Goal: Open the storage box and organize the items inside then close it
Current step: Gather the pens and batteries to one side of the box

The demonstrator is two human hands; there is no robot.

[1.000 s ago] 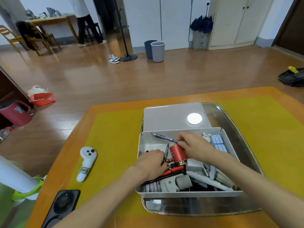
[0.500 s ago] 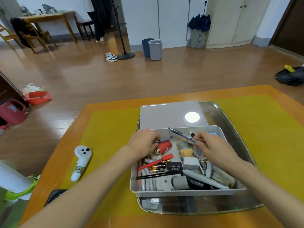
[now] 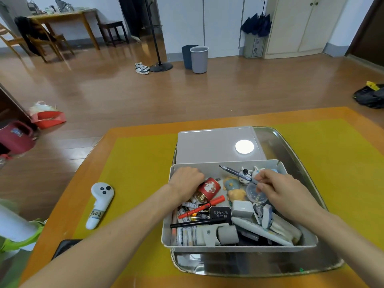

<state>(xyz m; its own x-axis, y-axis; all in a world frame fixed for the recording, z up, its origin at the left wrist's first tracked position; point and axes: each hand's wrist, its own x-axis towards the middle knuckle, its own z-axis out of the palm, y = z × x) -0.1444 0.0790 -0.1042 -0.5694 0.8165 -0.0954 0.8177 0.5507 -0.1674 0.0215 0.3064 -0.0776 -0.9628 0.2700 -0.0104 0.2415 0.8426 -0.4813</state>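
The grey storage box [image 3: 239,247] stands open on a metal tray [image 3: 291,150], its lid [image 3: 209,146] lying flat behind it. Inside lie a red can [image 3: 208,189] on its side, a red pen [image 3: 202,206], a black pen [image 3: 197,223], batteries, small figurines [image 3: 234,190] and a grey adapter [image 3: 242,208]. My left hand [image 3: 186,179] is curled in the box's back left corner, beside the red can; what it holds is hidden. My right hand [image 3: 278,191] pinches a dark pen [image 3: 236,172] that points up and to the left.
A white controller [image 3: 99,202] lies on the yellow mat [image 3: 133,163] left of the tray. A black device [image 3: 64,247] sits at the table's near left edge. Beyond the table are wood floor, two bins [image 3: 196,58] and a stand pole.
The red can went from upright in my right hand to lying on its side. My left hand moved to the back left corner. My right hand shifted right, pinching the dark pen.
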